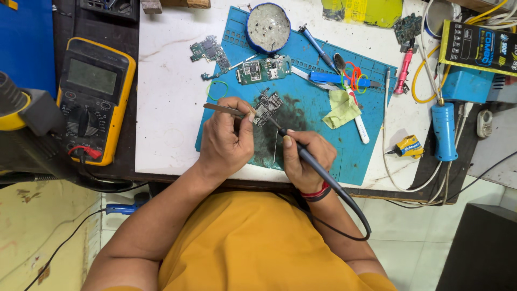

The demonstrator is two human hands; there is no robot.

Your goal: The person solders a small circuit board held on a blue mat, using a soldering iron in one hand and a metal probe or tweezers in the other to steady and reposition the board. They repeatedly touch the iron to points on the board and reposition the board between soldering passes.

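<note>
- Blue mat (323, 134) on bench (167, 108); small circuit board (267, 106) near mat centre.
- Left hand (226, 141) at mat's left edge, fingers pinching metal tweezers (223, 109), tips on board.
- Right hand (304, 156) on mat's near edge, fingers gripping black soldering iron (318, 168), tip just beside board.
- Yellow multimeter (94, 97) well left of mat.

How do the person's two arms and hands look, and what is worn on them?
Both arms are bare up to short orange sleeves. The left hand wears nothing visible. The right hand has a red band and a black band at the wrist. No gloves.
</note>
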